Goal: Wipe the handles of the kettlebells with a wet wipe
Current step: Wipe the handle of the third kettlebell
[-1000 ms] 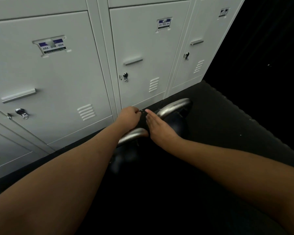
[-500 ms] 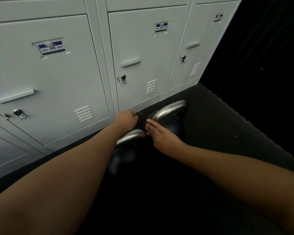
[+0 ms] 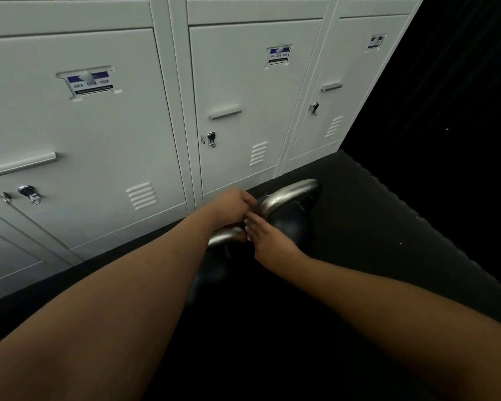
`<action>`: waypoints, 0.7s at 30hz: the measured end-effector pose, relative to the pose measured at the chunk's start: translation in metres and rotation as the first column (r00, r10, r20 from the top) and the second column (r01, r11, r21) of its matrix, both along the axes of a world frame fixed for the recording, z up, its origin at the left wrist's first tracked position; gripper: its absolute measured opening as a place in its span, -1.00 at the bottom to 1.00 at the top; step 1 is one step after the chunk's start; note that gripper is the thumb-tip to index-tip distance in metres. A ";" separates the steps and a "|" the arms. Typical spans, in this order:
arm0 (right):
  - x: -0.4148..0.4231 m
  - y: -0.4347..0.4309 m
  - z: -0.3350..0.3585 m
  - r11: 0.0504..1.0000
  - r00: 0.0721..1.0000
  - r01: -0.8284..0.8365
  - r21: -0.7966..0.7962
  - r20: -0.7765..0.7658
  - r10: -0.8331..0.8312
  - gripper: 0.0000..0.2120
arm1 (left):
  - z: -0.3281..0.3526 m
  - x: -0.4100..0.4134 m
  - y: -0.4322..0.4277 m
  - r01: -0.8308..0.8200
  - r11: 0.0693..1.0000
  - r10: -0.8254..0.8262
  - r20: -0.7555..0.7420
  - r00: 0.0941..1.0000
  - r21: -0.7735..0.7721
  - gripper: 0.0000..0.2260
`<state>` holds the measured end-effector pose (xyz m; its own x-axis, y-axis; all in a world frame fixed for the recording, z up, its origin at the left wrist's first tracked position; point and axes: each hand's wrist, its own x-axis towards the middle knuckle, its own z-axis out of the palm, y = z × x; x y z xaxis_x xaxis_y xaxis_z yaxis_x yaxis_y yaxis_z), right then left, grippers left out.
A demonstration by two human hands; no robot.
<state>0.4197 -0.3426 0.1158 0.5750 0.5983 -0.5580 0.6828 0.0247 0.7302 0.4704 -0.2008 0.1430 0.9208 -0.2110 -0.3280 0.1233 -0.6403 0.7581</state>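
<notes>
Two black kettlebells stand on the dark floor in front of the lockers. The far kettlebell (image 3: 294, 225) shows a curved silver handle (image 3: 289, 193). The near kettlebell (image 3: 211, 273) is mostly under my left forearm; a short piece of its silver handle (image 3: 226, 235) shows. My left hand (image 3: 233, 204) is curled above the gap between the two handles, pinching a small dark item (image 3: 255, 210) that is hard to make out. My right hand (image 3: 269, 241) reaches in from the right, fingertips touching the same item. No wet wipe can be made out.
A row of grey metal lockers (image 3: 99, 134) with handles, locks and vents runs along the back, close behind the kettlebells. A black rubber floor mat (image 3: 373, 227) extends to the right and toward me. The far right is dark.
Both hands stayed together between the handles; my left hand's fingers closed down toward my right fingertips. The view shifted slightly.
</notes>
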 end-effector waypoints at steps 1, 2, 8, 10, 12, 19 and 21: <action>-0.002 0.004 -0.006 1.000 1.000 0.014 -0.013 0.002 -0.014 -0.49 | 0.000 0.000 -0.003 -0.010 0.999 0.010 -0.022 1.000 -0.035 -0.71; -0.004 0.007 -0.012 1.000 1.000 0.020 -0.016 0.007 -0.020 -0.48 | -0.001 0.000 -0.005 -0.033 0.996 0.029 -0.057 0.998 -0.083 -0.72; -0.003 0.001 -0.002 0.997 0.999 0.040 0.071 0.004 -0.040 -0.50 | -0.009 0.003 -0.004 -0.284 0.876 0.125 -0.386 0.914 -0.390 -0.63; -0.001 0.000 -0.002 0.995 0.999 0.053 0.082 -0.014 -0.052 -0.50 | -0.010 0.004 -0.006 -0.308 0.869 0.146 -0.393 0.908 -0.387 -0.68; -0.004 0.004 -0.012 0.997 0.998 0.067 0.050 0.000 -0.067 -0.49 | -0.007 0.003 -0.007 -0.331 0.867 0.169 -0.404 0.899 -0.373 -0.78; 0.001 0.002 0.004 0.993 0.999 0.029 0.113 0.020 -0.032 -0.49 | -0.007 0.009 -0.005 -0.371 0.812 0.139 -0.468 0.873 -0.451 -0.43; 0.003 0.001 0.000 0.994 0.999 0.039 0.103 0.027 -0.041 -0.47 | -0.007 0.009 -0.005 -0.364 0.808 0.143 -0.445 0.884 -0.463 -0.38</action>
